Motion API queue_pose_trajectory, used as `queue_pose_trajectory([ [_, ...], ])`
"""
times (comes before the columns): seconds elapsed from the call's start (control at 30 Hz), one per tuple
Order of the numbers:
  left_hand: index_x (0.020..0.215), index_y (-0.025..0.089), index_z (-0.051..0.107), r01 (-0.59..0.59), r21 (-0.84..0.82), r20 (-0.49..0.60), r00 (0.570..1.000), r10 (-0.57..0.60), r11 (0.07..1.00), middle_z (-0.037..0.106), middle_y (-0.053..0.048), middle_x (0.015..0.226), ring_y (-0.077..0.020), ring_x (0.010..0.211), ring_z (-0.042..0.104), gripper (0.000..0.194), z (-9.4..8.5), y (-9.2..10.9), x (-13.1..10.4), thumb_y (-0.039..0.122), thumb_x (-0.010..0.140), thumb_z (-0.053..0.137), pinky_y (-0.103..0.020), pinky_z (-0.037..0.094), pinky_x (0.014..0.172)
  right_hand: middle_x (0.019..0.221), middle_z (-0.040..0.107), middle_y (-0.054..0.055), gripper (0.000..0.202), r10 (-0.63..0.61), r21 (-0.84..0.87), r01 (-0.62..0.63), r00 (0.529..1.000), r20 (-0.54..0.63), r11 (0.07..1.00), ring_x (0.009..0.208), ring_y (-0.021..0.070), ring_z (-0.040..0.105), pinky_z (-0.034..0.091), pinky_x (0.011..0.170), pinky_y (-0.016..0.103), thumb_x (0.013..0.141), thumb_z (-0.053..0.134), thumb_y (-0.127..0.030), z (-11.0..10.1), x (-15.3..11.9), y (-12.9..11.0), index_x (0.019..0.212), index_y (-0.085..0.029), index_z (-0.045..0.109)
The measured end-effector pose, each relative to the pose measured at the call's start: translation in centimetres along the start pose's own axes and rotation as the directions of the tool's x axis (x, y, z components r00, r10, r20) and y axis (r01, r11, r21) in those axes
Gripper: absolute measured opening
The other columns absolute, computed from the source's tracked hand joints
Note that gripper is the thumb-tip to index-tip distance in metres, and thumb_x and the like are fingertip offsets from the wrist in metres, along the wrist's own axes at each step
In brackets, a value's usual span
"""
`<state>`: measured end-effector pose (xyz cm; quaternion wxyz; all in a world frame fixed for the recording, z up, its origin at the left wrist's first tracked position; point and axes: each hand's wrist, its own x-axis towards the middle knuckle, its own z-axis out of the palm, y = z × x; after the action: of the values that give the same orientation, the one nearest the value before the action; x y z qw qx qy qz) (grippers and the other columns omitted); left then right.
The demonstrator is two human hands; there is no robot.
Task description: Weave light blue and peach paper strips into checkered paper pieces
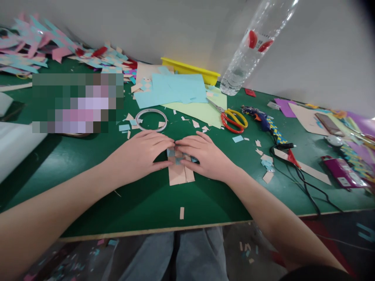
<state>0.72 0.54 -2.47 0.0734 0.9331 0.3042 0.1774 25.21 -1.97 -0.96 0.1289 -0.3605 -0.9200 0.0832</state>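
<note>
A small woven paper piece (177,174), pale pink strips crossed with light blue ones, lies on the green table in front of me. My left hand (143,150) grips its left side, thumb at the near edge and fingertips at the far edge. From the other side my right hand (203,156) curls over its right part, with the fingers touching the weave. The fingertips of both hands nearly meet at the top, and they hide part of the woven area. Beyond the left hand lies a roll of tape (140,125) on its side.
Scissors (235,120) with red and yellow handles lie beyond my right hand. Light blue sheets (178,88), a yellow tray (190,70) and a tilted water bottle (243,54) stand farther back. Dark cables (304,185) and a purple case (341,171) are at right. Paper scraps are scattered about.
</note>
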Motion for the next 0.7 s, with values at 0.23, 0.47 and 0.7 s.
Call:
queue_pose_trajectory([
  [0.23,0.120,0.018,0.064,-0.027,0.061,-0.009,1.000,0.028,0.998,0.068,-0.010,0.124,-0.0294,0.120,0.057,0.048,-0.08,0.09,-0.02,0.056,0.094,0.051,-0.043,0.038,0.105,0.136,0.063,0.005,0.033,0.013,-0.051,-0.014,1.000,-0.020,0.999,0.129,0.0229,0.052,0.012,0.123,0.052,0.099,0.048,-0.036,0.11,-0.07,-0.33,0.125,-0.022,0.063],
  [0.47,0.115,0.017,0.067,-0.028,0.099,-0.003,1.000,0.028,0.995,0.067,-0.012,0.123,-0.0308,0.121,0.056,0.044,-0.18,0.20,-0.12,0.052,0.096,0.049,-0.045,0.041,0.102,0.136,0.063,0.005,0.034,0.019,-0.061,-0.021,0.999,-0.033,0.998,0.130,0.0228,0.052,0.009,0.123,0.054,0.100,0.046,-0.037,0.25,-0.14,-0.47,0.127,-0.022,0.061],
  [0.7,0.108,0.016,0.070,-0.085,0.111,-0.046,0.995,0.090,0.990,0.068,-0.013,0.116,-0.0304,0.115,0.059,0.038,-0.17,0.37,-0.20,0.045,0.098,0.049,-0.047,0.043,0.101,0.135,0.063,0.005,0.034,-0.004,-0.093,0.001,0.999,-0.032,0.996,0.133,0.0232,0.049,0.005,0.124,0.054,0.100,0.047,-0.038,0.18,-0.15,-0.40,0.126,-0.020,0.060],
])
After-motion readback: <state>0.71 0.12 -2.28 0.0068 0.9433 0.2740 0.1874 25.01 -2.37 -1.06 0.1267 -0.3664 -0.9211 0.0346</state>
